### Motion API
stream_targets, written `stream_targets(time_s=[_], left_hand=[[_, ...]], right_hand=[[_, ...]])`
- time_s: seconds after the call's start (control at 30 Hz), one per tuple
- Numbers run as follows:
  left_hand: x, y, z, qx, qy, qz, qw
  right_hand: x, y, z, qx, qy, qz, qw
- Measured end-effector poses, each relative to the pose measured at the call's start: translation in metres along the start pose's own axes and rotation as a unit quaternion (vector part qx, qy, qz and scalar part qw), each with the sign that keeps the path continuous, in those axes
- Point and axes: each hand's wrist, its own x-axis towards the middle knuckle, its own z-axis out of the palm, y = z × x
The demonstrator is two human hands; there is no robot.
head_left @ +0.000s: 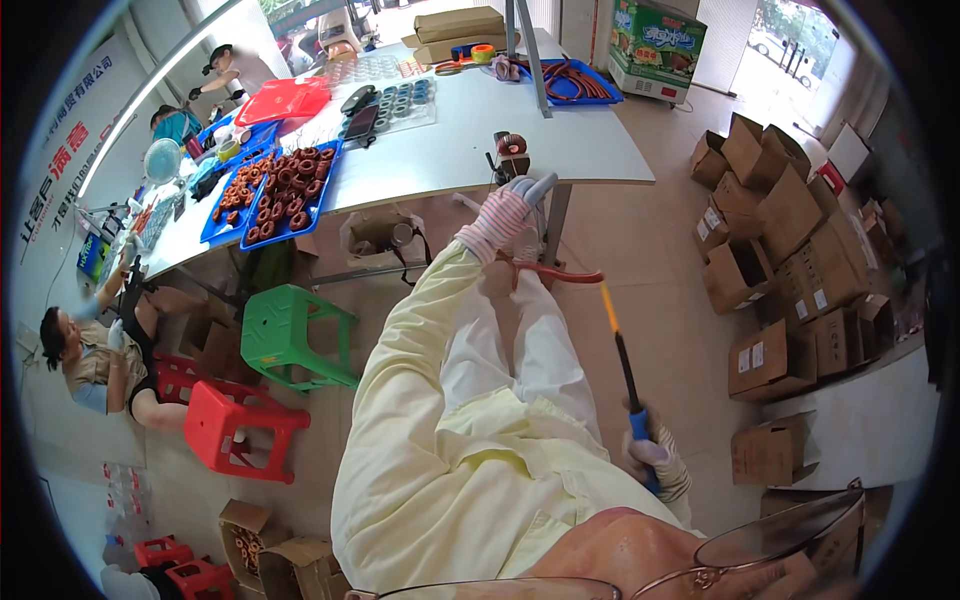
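Note:
My left hand [500, 215], in a pink-striped white glove with grey fingertips, is at the table's front edge. Its fingers are bent together just below a copper-wound ring coil [511, 146] in a small dark holder [497, 166]; what they grip is hidden. Low on the right, my gloved right hand [652, 450] is closed around a long rod tool [627, 370] with a blue handle, black shaft and orange end. The orange end meets the tip of a loop of red-brown wire [565, 273], which stretches across above my legs from below my left hand.
Blue trays of wound coils [290, 190] lie on the white table [430, 160], with a tray of red-brown wire [568, 82] at its far right. Green [295, 325] and red [240, 420] stools stand left. Cardboard boxes [790, 240] pile up right. A seated person [100, 360] works at far left.

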Motion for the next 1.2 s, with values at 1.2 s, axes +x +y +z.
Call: stream_targets(time_s=[1.2], left_hand=[[0.122, -0.208, 0.042, -0.832, -0.077, -0.386, 0.392]], right_hand=[[0.326, -0.122, 0.028, 0.158, -0.179, 0.132, 0.962]])
